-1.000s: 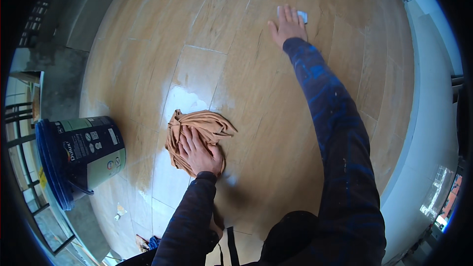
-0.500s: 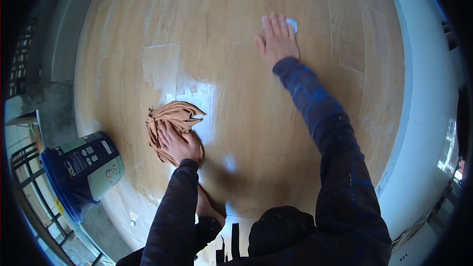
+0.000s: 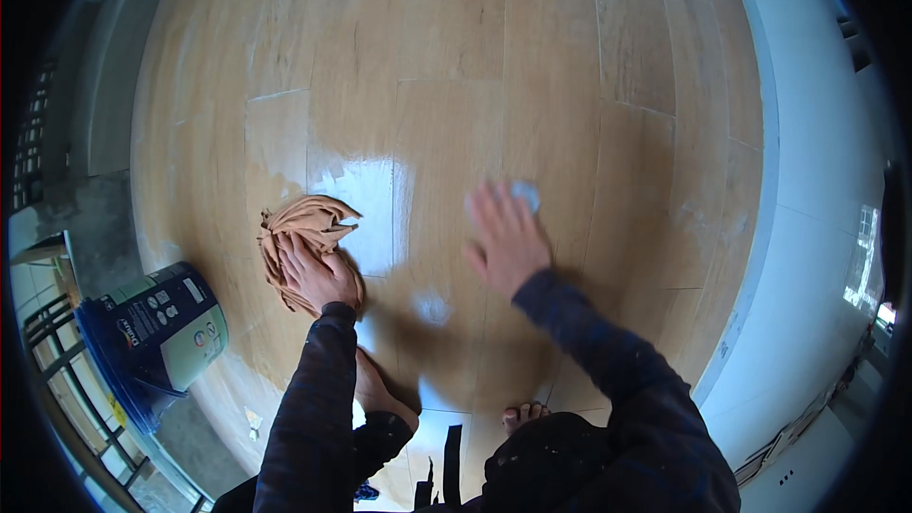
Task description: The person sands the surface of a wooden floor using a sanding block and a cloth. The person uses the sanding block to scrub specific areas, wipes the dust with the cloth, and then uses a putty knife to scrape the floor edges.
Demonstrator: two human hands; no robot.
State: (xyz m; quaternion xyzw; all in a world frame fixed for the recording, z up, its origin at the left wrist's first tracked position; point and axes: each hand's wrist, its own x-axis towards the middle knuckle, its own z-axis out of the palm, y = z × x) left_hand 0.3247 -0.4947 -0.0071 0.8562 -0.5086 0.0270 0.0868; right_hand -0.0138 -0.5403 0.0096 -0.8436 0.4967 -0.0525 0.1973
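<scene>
My left hand (image 3: 309, 271) lies flat, fingers stretched, on a bunched brown cloth (image 3: 309, 217) on the wood-look tile floor. Right of the middle, my right hand (image 3: 513, 242) is blurred by motion. Its fingers press a small whitish pad (image 3: 525, 195) against the floor. Most of this pad is hidden under the fingers, and its exact kind is unclear. Pale wet-looking film and glare (image 3: 366, 199) show on the wood-look floor (image 3: 446, 142) between my hands, beside the cloth.
At the left a dark blue paint bucket (image 3: 157, 328) lies tipped by a grey ledge and metal bars (image 3: 57, 347). A white tiled wall (image 3: 817, 228) bounds the right side. My bare foot (image 3: 375, 388) is behind the cloth, toes of the other foot (image 3: 524, 413) near the lower edge.
My right hand has drawn the whitish pad back toward me across the floor, its elbow bending. My left hand stays on the cloth. The view has shifted slightly.
</scene>
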